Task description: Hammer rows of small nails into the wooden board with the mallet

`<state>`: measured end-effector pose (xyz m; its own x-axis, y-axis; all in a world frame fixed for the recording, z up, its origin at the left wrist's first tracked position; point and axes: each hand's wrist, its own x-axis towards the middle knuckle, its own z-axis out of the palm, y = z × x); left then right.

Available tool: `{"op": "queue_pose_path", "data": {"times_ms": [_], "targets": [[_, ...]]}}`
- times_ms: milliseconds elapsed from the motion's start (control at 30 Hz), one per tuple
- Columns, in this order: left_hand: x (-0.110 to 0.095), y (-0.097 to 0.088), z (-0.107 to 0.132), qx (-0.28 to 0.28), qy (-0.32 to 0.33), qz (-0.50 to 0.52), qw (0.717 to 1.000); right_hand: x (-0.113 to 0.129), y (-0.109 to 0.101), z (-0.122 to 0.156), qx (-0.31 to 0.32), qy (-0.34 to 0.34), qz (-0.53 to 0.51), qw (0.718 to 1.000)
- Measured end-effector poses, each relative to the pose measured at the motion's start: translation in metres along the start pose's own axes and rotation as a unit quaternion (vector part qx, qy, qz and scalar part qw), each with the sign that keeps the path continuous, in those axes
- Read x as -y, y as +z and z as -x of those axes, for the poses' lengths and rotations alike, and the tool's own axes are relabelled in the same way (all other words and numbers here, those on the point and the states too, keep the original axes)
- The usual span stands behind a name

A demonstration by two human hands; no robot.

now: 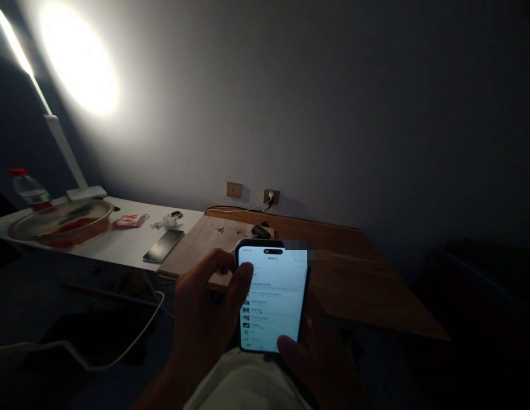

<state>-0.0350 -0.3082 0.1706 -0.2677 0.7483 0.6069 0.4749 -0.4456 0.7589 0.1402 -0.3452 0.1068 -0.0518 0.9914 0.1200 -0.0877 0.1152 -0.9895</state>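
A smartphone (pixel 274 302) with a lit screen is held upright in front of me, above my lap. The screen shows a list with small pictures down its left side; the text is too small to read. My left hand (pixel 207 302) grips the phone's upper left edge, the thumb lying over the screen. From the lower right, my right hand (pixel 313 347) holds the phone's other side, its thumb at the bottom of the screen. The fingers behind the phone are hidden.
Against the wall stand a brown wooden table (pixel 358 285) and a white table (pixel 123 250). A wooden board (pixel 196 239), a second phone (pixel 163 246), a large round bowl (pixel 105 213), a bottle (pixel 29 191) and a lit lamp (pixel 66 145) rest there. A white cable (pixel 136 341) hangs below.
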Motion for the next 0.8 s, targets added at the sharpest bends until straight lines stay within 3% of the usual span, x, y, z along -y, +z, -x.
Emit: {"op": "queue_pose_path", "data": {"times_ms": [300,433,567,667,800], "targets": [[-0.003,-0.004,-0.004,0.044,0.055,0.025,0.997,-0.007,-0.012,-0.014,0.026,-0.047,0.028,0.998],[0.000,-0.007,-0.007,0.102,0.089,0.034,0.990,-0.006,-0.016,-0.016,0.076,-0.072,0.051,0.993],[0.007,-0.012,-0.007,0.167,0.136,0.013,0.976,-0.006,-0.007,-0.009,0.020,-0.072,0.041,0.996],[0.010,-0.013,-0.006,0.175,0.148,0.002,0.973,-0.009,-0.001,-0.005,-0.007,-0.064,0.050,0.997],[0.010,-0.013,-0.004,0.174,0.153,0.007,0.973,-0.008,-0.001,-0.007,0.007,-0.096,0.052,0.994]]}}
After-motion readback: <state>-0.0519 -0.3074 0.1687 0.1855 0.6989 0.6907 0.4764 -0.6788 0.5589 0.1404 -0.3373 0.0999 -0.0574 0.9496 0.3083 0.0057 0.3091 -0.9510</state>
